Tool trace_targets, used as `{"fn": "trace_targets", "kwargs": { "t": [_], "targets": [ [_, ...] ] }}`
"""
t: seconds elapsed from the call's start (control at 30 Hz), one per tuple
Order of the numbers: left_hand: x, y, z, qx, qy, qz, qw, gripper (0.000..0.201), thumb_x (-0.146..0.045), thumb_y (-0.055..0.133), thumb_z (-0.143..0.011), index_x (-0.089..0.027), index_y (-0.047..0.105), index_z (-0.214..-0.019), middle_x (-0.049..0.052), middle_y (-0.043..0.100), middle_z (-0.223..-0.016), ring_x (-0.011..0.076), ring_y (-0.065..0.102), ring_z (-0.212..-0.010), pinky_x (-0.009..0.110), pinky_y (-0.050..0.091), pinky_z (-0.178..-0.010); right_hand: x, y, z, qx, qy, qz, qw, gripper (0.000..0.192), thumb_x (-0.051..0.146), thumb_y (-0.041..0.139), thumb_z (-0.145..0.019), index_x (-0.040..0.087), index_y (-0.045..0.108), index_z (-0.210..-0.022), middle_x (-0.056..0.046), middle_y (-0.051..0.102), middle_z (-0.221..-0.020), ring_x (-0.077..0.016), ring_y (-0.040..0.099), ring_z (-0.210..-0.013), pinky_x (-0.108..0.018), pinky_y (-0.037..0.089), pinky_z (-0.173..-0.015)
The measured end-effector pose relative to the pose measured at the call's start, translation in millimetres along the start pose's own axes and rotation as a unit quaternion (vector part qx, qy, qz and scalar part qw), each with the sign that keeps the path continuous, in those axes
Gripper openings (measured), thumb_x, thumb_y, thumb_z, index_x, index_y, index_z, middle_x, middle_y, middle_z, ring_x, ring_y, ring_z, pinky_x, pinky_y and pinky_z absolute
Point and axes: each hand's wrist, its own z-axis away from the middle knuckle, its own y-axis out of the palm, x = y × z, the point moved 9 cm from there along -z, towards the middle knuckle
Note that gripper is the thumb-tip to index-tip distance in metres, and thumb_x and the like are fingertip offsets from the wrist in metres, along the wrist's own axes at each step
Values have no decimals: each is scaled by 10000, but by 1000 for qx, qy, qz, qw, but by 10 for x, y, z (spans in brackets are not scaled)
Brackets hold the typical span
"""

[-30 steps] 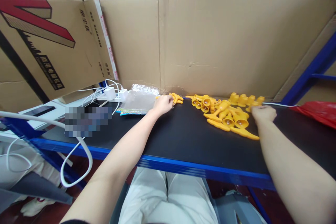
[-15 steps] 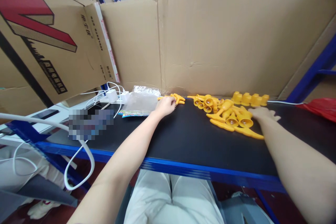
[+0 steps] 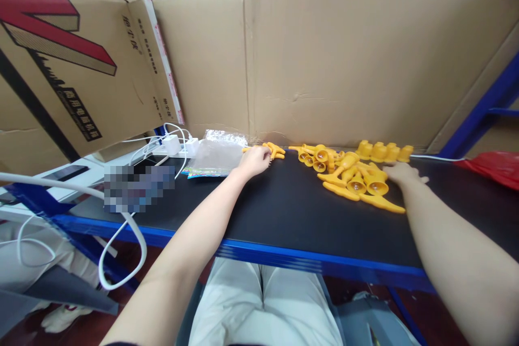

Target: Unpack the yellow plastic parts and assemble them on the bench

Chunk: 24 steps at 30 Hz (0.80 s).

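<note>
My left hand (image 3: 253,161) rests on the black table top (image 3: 284,211), fingers curled against a small group of yellow plastic pieces (image 3: 274,150) by the back wall. My right hand (image 3: 402,172) lies flat with fingers spread at the right edge of a pile of yellow funnel-shaped parts (image 3: 352,177). Behind that pile stands a short row of yellow caps (image 3: 383,151). Whether the left fingers actually pinch a piece is hidden by the hand.
A clear plastic bag (image 3: 214,154) lies left of my left hand, with white chargers and cables (image 3: 174,145) beyond it. Cardboard sheets (image 3: 324,59) wall off the back and left. A red bag (image 3: 494,167) sits at the far right. The blue table edge (image 3: 284,257) runs above my lap.
My right hand has gone from a closed fist to flat, spread fingers beside the yellow pile. My left hand has stayed at the small yellow pieces.
</note>
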Motion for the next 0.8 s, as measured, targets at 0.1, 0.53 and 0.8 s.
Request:
{"fn": "trace_targets", "kwargs": {
  "t": [0.1, 0.53, 0.8],
  "targets": [
    [6, -2, 5, 3, -2, 2, 1000, 259, -171, 421, -832, -180, 679, -807, 61, 674, -798, 171, 611, -727, 265, 449, -683, -94, 68, 40, 68, 77, -66, 993, 325, 239, 593, -724, 190, 722, -1019, -209, 644, -994, -284, 577, -891, -462, 362, -790],
    [-63, -7, 24, 18, 14, -2, 1000, 240, -195, 447, -848, -181, 687, -841, 61, 686, -821, 181, 623, -768, 283, 458, -727, 1462, -812, 607, 67, -239, -155, 956, 317, 333, 480, -838, 156, 692, -995, -107, 690, -1022, -203, 616, -915, -283, 434, -821],
    [-110, -15, 31, 16, 34, -14, 999, 242, -193, 435, -848, -183, 676, -828, 53, 686, -812, 177, 625, -773, 277, 457, -721, 1661, -574, 871, 118, -302, 29, 946, 274, 126, 551, -644, 222, 720, -837, -86, 697, -825, -255, 640, -793, -421, 446, -790]
  ]
}}
